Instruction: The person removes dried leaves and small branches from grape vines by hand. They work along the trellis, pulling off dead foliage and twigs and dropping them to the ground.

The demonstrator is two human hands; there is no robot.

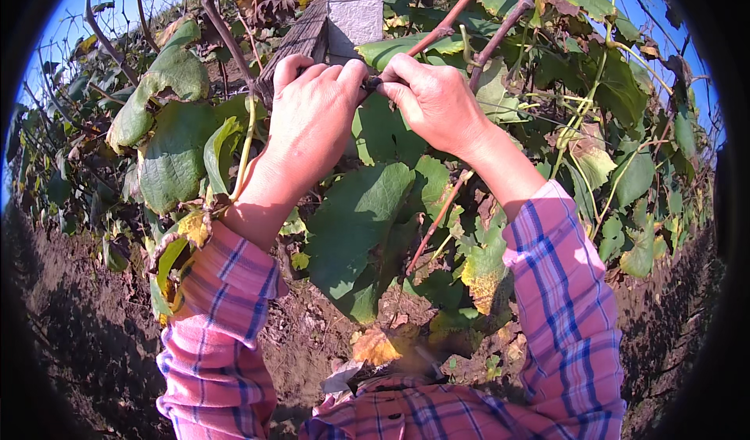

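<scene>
My left hand (319, 109) and my right hand (430, 103) meet in front of a grapevine, at the foot of the visible part of a pale post. Between their fingertips is a small dark piece (372, 83), too small and covered to identify. My right thumb and index finger pinch it from the right. Curled fingers of my left hand close on it from the other side, with the thumb hidden. A reddish-brown vine cane (448, 21) slants down behind my right hand. Just below the hands hangs a large green grape leaf (360, 223).
Behind my hands rise the pale post (355, 12) and a weathered wooden board (299, 33) leaning against it. Another cane (507, 21) stands at the right, a thin wire (533, 115) below it. A leafy shoot (249, 141) brushes my left wrist. Bare soil (304, 334) lies below.
</scene>
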